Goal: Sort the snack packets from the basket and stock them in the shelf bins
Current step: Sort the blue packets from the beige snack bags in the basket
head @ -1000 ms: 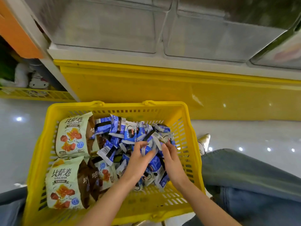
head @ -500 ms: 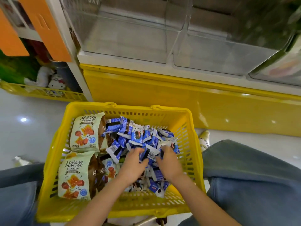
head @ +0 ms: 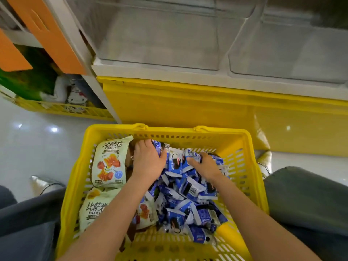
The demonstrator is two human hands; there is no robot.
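Both hands are working inside the yellow basket (head: pixel 188 132), which is sitting on the floor (head: pixel 47 147) below the clear shelf bins (head: pixel 160 38). The left hand (head: pixel 147 159) is curling its grip over the far edge of the small blue packets (head: pixel 185 187), beside the larger green packs (head: pixel 109 162). The right hand (head: pixel 206 166) is closing its grip on the same heap, seemingly scooping one kind together for a single bin.
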